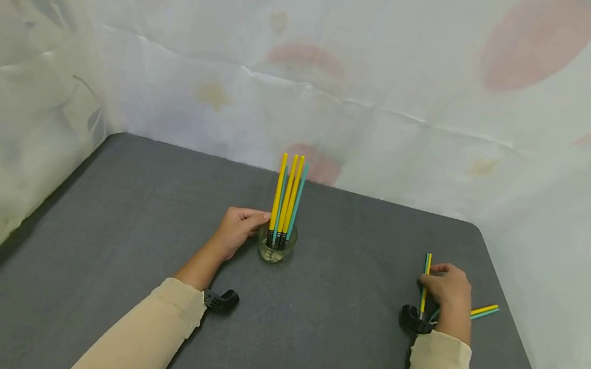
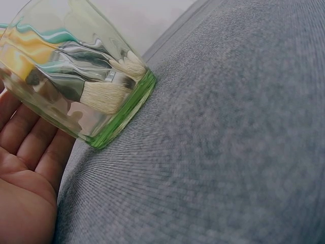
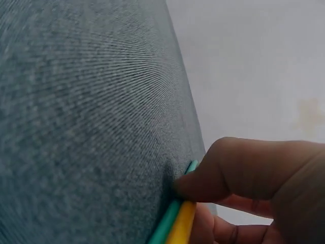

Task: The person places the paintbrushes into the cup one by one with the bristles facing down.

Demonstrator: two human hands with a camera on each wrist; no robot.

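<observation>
A clear glass cup [image 1: 276, 248] stands at the middle of the grey table and holds several paintbrushes [image 1: 287, 199] with yellow and teal handles, bristles down. My left hand [image 1: 239, 227] grips the cup from its left side. In the left wrist view the fingers [image 2: 25, 152] lie against the cup [image 2: 76, 86], and pale bristles [image 2: 104, 96] show through the glass. At the right, my right hand [image 1: 448, 289] pinches a yellow and a teal brush [image 1: 426, 274] low over the table. The right wrist view shows the thumb [image 3: 238, 168] pressed on these two handles [image 3: 175, 223].
Two more brushes [image 1: 485, 310], one yellow and one teal, lie on the table [image 1: 99, 246] just right of my right hand, near the table's right edge. A white patterned sheet [image 1: 340, 91] walls in the back and both sides.
</observation>
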